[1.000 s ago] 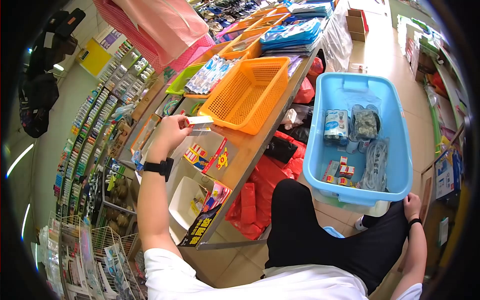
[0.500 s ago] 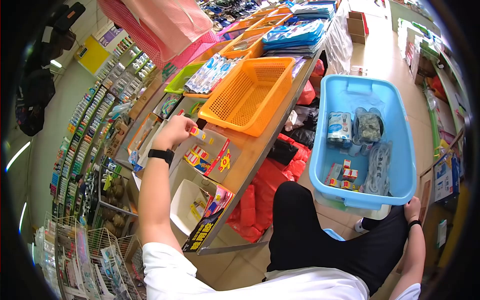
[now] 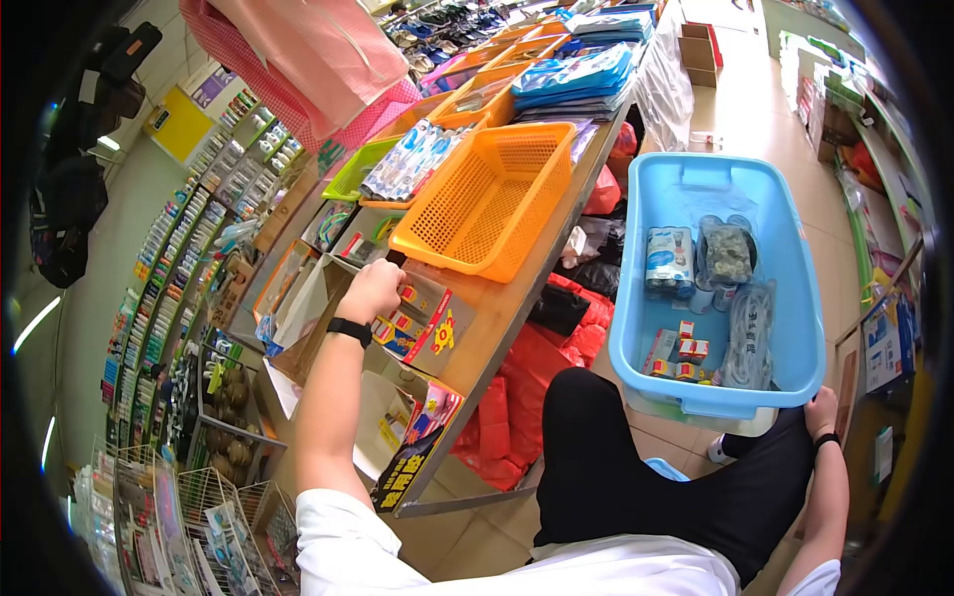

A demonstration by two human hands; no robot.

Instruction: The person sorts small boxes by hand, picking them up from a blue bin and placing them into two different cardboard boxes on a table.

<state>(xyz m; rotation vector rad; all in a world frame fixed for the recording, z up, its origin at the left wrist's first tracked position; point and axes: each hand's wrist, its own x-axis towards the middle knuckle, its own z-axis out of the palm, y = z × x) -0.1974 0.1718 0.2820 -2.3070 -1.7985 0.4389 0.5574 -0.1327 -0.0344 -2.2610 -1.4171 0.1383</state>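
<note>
My left hand (image 3: 376,290), with a black band at the wrist, is over an open cardboard carton (image 3: 444,338) on the table. Its fingers are pinched on a small yellow-and-red box (image 3: 409,294), partly covered by the fingertips. More small boxes (image 3: 399,336) of the same kind lie in the carton. By my right knee, my right hand (image 3: 822,412) is close against the lower right corner of a blue plastic tub (image 3: 648,338); its fingers are mostly hidden. Inside the tub are several small red-and-yellow boxes (image 3: 694,350), a shrink-wrapped can pack (image 3: 670,260) and a clear plastic-wrapped bundle (image 3: 750,343).
An orange basket (image 3: 477,248) stands on the table just beyond the carton. Nearer me is another open box (image 3: 383,407). Red plastic bags (image 3: 507,402) bulge below the table edge. Pink cloth (image 3: 308,60) hangs at the upper left, with stocked shelves (image 3: 164,288) behind.
My left hand has moved down and slightly right, bringing the small box from above the carton closer to the others. The view has shifted a little. My right hand stays by the tub.
</note>
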